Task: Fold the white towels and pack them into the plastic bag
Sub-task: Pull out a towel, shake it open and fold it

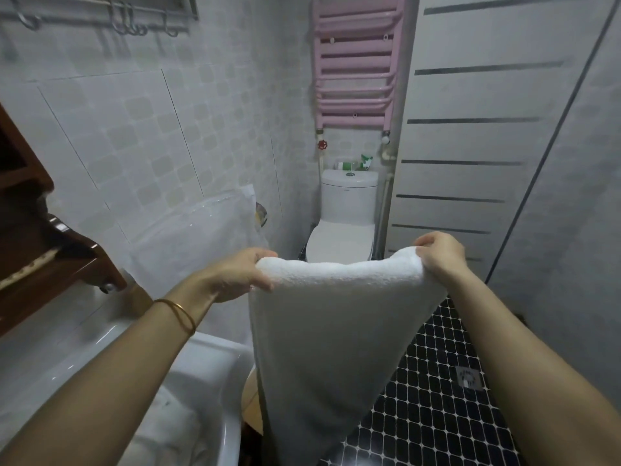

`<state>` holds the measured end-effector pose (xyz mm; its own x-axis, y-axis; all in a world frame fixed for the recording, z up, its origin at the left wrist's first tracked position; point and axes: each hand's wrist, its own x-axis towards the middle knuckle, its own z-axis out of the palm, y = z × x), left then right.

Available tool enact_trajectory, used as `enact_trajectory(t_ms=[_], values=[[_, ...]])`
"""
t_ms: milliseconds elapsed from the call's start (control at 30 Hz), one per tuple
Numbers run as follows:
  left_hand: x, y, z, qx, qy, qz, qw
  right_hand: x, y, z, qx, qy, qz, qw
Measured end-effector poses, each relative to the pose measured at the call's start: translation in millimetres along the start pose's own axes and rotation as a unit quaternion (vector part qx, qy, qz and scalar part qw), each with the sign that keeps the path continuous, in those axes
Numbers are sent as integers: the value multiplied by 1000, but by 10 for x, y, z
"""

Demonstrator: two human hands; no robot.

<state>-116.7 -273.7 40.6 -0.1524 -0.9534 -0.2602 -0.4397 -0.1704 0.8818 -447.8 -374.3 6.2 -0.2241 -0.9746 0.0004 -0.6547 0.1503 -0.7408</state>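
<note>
At centre, left grip [248, 274] and right grip [437, 253] pinch the top corners of the white towel [336, 331], its long axis hanging toward 6 o'clock; the plastic bag [201, 237] (nearer the left) leans at 10 o'clock.

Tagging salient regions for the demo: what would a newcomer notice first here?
A white towel hangs centre frame, stretched between the left hand and right hand, each gripping a top corner. Behind it, a pink radiator stands out high at the back, above a white toilet. A clear plastic bag sits by the tiled wall at left.
</note>
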Motion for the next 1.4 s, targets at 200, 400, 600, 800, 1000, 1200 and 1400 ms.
enact_trajectory(t_ms=[200, 400, 600, 800, 1000, 1200, 1400], values=[[102, 90, 106, 236, 126, -25, 963, -31, -100, 27, -44, 19, -16, 999], [216, 79, 59, 413, 207, 2, 887, 17, -73, -20, -65, -28, -35, 997], [246, 121, -6, 172, 226, 101, 954, 27, -67, -113, -102, -28, -27, 994], [318, 270, 69, -185, 266, 37, 945, 40, -26, -244, 75, -130, 28, 988], [326, 366, 37, -327, 246, -34, 912, -136, 192, -141, 345, -325, 6, 881], [284, 426, 48, -382, 260, -57, 885, -378, 328, 339, 480, -278, -29, 832], [226, 442, -37, -383, 273, -56, 881, -543, 240, 859, 533, -221, -2, 817]])
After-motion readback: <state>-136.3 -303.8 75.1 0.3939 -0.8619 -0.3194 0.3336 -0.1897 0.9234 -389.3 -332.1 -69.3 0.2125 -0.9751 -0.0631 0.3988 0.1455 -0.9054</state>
